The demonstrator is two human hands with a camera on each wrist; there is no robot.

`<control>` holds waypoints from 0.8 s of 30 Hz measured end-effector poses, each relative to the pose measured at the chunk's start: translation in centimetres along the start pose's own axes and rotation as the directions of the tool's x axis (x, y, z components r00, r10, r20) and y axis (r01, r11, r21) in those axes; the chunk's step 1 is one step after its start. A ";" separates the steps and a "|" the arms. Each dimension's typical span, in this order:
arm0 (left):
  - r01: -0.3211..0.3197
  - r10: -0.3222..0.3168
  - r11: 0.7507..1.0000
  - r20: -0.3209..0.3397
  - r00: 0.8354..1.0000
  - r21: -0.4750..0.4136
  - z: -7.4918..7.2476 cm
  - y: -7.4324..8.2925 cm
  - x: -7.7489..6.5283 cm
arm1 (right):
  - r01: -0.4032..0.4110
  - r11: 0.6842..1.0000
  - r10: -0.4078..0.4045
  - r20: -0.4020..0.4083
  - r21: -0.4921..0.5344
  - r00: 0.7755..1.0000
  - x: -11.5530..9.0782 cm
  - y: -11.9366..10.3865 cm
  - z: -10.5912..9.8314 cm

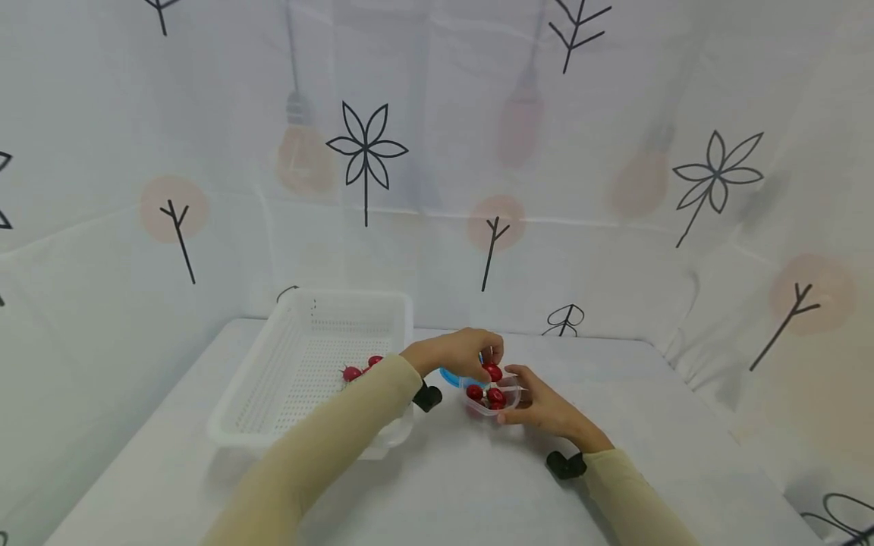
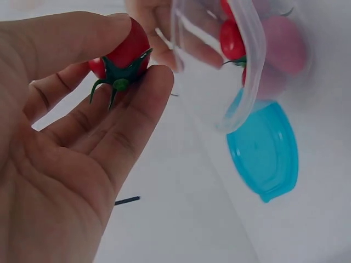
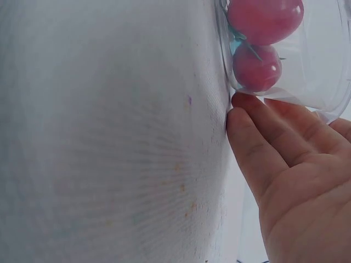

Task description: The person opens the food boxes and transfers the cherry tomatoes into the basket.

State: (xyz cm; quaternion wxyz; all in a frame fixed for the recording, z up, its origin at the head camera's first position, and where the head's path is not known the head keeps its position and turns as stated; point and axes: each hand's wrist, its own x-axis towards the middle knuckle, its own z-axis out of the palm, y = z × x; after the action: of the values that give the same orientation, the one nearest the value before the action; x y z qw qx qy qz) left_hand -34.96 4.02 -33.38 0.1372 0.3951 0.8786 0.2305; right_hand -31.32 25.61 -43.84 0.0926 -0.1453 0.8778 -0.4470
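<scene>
The left hand (image 1: 464, 353) pinches a red cherry tomato (image 2: 130, 46) between its thumb and fingers, the green calyx turned toward the left wrist's camera. That tomato is up off the desk (image 1: 423, 493), just above the far rim of a clear plastic container (image 2: 260, 60) and apart from it.

The right hand (image 1: 549, 409) holds the right end of this container, thumb at the near side, fingers against the wall. The container stands a little right of the desk's middle, nearer the far edge than the near edge. At least 3 more cherry tomatoes (image 1: 496, 396) lie inside it; the right wrist view shows 2 of them through the wall, with green stalk parts beside them.

A blue lid (image 2: 263, 150) lies on the desk by the container, on the side toward the far edge and the left. Toward the desk's far left corner sits a white perforated basket (image 1: 362, 303), with at least 2 red tomatoes (image 1: 351, 374) near its right wall, partly hidden by the left sleeve (image 1: 328, 432).

Both sleeves are pale beige. Behind the desk's far edge hangs white cloth (image 1: 437, 152) printed with black line plants and faded light bulbs.
</scene>
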 end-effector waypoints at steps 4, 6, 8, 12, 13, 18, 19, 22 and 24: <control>-0.014 0.013 1.000 -0.035 0.999 -0.020 -1.3 0.2 -1.7 | -0.008 1.000 0.008 0.001 -0.007 1.000 0.3 0.0 0.1; -0.019 0.017 0.999 -0.046 0.999 -0.045 -1.8 0.1 -2.5 | -0.013 1.000 0.013 0.001 -0.011 1.000 0.3 0.1 0.1; -0.024 0.020 0.998 -0.054 0.998 -0.066 -2.2 -0.3 -3.3 | -0.019 1.000 0.019 -0.001 -0.014 1.000 0.4 0.2 0.2; -0.017 0.011 0.996 -0.069 0.998 -0.086 -2.7 -0.9 -4.7 | -0.027 1.000 0.027 -0.007 -0.001 1.000 0.1 0.2 0.1; -0.017 0.011 0.996 -0.075 0.997 -0.086 -2.9 -1.2 -5.1 | -0.028 1.000 0.028 -0.008 0.003 1.000 0.0 0.2 0.1; 0.001 -0.011 0.996 -0.109 0.994 -0.092 -3.6 -2.5 -7.1 | -0.017 1.000 0.017 -0.004 -0.005 1.000 -0.3 0.1 0.1; 0.010 -0.020 0.996 -0.116 0.993 -0.091 -3.8 -2.8 -7.6 | -0.008 1.000 0.008 -0.001 -0.010 1.000 -0.3 0.0 0.2; 0.044 -0.056 0.995 -0.139 0.989 -0.086 -4.2 -3.6 -8.7 | 0.009 1.000 -0.009 0.000 -0.025 1.000 -0.2 0.0 0.2; 0.058 -0.069 0.996 -0.156 0.985 -0.075 -4.4 -4.2 -9.1 | 0.010 1.000 -0.010 -0.007 -0.030 1.000 -0.2 0.0 0.1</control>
State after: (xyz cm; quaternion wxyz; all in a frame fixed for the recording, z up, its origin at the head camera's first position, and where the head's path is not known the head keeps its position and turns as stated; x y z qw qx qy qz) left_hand -33.52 -6.64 -31.18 0.0879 0.3422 0.8903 0.2873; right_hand -31.05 25.58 -43.87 0.0853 -0.1493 0.8839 -0.4348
